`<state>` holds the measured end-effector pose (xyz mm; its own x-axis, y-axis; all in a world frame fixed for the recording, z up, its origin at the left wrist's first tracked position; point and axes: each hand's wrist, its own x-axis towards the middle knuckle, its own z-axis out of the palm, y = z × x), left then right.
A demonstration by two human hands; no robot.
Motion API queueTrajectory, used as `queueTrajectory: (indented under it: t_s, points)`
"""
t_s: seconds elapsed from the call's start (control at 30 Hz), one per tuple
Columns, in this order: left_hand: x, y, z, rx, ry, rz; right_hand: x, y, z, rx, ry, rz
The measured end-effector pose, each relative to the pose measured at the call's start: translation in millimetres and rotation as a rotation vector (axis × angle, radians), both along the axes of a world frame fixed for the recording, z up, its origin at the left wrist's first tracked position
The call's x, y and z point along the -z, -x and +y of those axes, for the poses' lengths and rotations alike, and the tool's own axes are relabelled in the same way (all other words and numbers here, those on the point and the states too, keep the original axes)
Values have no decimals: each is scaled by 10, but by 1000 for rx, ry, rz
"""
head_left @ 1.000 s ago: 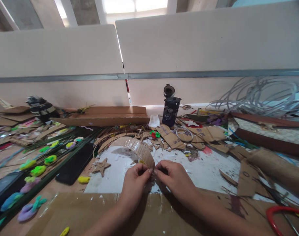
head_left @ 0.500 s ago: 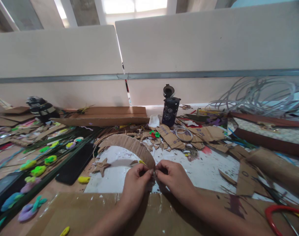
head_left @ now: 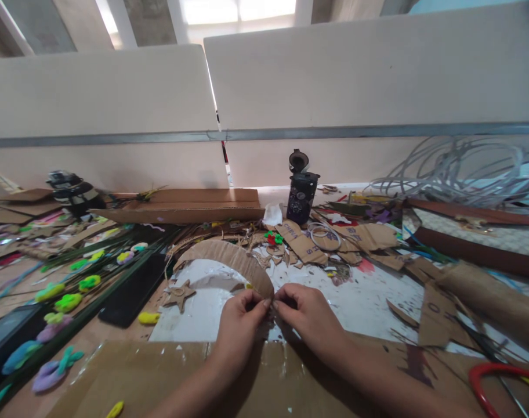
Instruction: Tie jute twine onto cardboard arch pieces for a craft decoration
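A curved, crescent-like strip of cardboard arches up and to the left from my fingertips. My left hand pinches its near end between thumb and forefinger. Right beside it, my right hand has thumb and forefinger pinched at the same tip, and the fingertips of both hands almost touch. The exact spot they grip is hidden by the fingers. A cardboard star lies to the left on the white sheet. Below my wrists spreads a flat sheet of taped cardboard.
Behind the hands stands a black bottle with its lid up. Red-handled scissors lie at the lower right. A phone and fuzzy coloured flowers are on the left. Cardboard scraps, a purse and coiled tubing sit farther back.
The curved cardboard strip has tipped slightly lower, its arch a little flatter. Both hands keep nearly the same place and pinch.
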<state>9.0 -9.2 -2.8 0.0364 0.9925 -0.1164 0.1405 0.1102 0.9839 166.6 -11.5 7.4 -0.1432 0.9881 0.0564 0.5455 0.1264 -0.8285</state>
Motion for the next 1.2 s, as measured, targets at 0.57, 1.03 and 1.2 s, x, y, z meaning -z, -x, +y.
queueTrajectory:
  t_s: [0.57, 1.03, 1.2]
  points:
    - [-19, -4, -20, -11, -4, 9, -19, 10, -8, 17, -14, -29]
    - [6, 2, -9, -7, -16, -15, -5, -12, 10, -9, -13, 6]
    - [-11, -3, -10, -6, -8, -22, 6, -18, 19, -9, -2, 32]
